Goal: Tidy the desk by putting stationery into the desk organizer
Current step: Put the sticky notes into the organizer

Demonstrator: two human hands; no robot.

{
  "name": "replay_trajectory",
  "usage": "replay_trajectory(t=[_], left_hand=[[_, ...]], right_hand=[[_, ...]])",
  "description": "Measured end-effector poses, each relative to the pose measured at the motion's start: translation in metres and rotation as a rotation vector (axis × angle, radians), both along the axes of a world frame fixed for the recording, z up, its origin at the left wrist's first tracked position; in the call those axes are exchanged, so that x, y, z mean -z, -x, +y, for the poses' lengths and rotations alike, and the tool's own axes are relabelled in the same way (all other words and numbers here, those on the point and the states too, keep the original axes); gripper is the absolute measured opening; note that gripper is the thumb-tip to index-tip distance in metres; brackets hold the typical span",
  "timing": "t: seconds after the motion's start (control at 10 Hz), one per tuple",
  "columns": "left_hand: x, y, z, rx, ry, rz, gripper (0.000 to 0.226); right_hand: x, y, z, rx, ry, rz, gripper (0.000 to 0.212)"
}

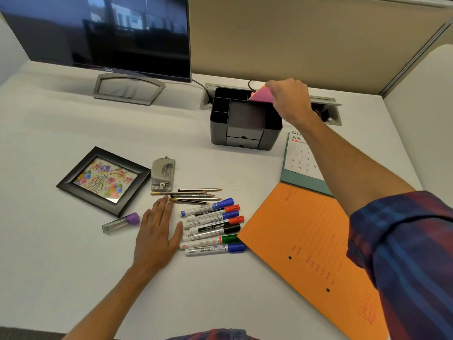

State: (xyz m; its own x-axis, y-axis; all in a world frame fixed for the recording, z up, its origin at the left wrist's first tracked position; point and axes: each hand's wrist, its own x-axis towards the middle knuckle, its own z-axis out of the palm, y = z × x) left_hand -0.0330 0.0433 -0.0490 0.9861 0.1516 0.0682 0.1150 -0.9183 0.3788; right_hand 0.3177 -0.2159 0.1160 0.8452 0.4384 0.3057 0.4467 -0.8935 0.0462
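Observation:
A black desk organizer with several open compartments and two small drawers stands at the back of the desk. My right hand holds a pink sticky-note pad tilted over the organizer's back right corner. My left hand lies flat and open on the desk, beside several markers with blue, red, black and green caps. Several pencils lie just beyond the fingertips. A grey hole punch and a clear lead tube with a purple cap lie nearby.
A black picture frame lies at the left. An orange file folder and a June desk calendar sit at the right, under my right arm. A monitor stands at the back left, with a cable tray behind the organizer.

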Motion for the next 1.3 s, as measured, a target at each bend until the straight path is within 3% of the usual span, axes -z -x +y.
replay_trajectory(t=[0.3, 0.6, 1.0, 1.3], left_hand=[[0.0, 0.0, 0.0, -0.008, -0.003, 0.006, 0.066], [0.001, -0.001, 0.001, -0.005, -0.02, 0.012, 0.064], [0.001, 0.0, 0.0, -0.004, -0.016, 0.006, 0.065], [0.0, 0.0, 0.0, -0.002, -0.014, 0.003, 0.065]], right_hand=[[0.005, 0.0, 0.01, -0.021, -0.052, 0.035, 0.044], [0.043, 0.058, 0.016, -0.192, -0.286, -0.085, 0.027], [0.089, 0.137, 0.018, -0.268, -0.286, 0.25, 0.023], [0.112, 0.189, 0.019, -0.286, -0.272, 0.638, 0.031]])
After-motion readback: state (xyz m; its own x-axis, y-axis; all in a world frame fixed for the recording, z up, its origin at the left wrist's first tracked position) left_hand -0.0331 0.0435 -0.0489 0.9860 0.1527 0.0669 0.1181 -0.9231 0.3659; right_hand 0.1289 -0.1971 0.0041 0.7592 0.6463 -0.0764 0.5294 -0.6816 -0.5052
